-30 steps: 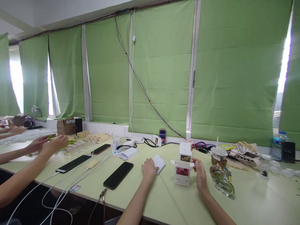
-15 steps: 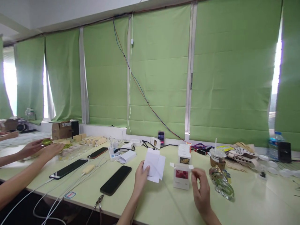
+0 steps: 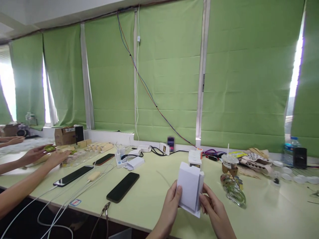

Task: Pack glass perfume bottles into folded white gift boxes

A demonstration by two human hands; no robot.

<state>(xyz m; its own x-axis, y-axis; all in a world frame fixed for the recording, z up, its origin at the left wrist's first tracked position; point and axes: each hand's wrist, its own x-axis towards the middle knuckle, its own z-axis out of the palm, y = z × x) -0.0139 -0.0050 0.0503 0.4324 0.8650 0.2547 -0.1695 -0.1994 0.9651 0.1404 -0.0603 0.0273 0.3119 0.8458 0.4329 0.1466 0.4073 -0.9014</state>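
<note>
My left hand (image 3: pixel 171 196) grips the left edge of a white folded card (image 3: pixel 188 187), thumb on its front face. At the right edge of the card, my right hand (image 3: pixel 211 202) is closed with its fingers pinched on it. The card is held upright above the table, its layers slightly apart on the right. Just behind it, small white boxes (image 3: pixel 195 155) stand in a row, the nearest partly covered by the card. The white box with a red picture that stood here is out of sight behind the card and hands.
A black phone (image 3: pixel 123 187) lies left of my hands, with charging cables and a power strip (image 3: pixel 121 161) beyond. On the right are a lidded cup (image 3: pixel 229 162) and a shiny green-and-gold object (image 3: pixel 233 190). Another person's hands (image 3: pixel 56 158) work at far left.
My left hand has carried the white folded card rightward and nearer. My right hand has moved in from beside the picture box and now grips the card's right edge.
</note>
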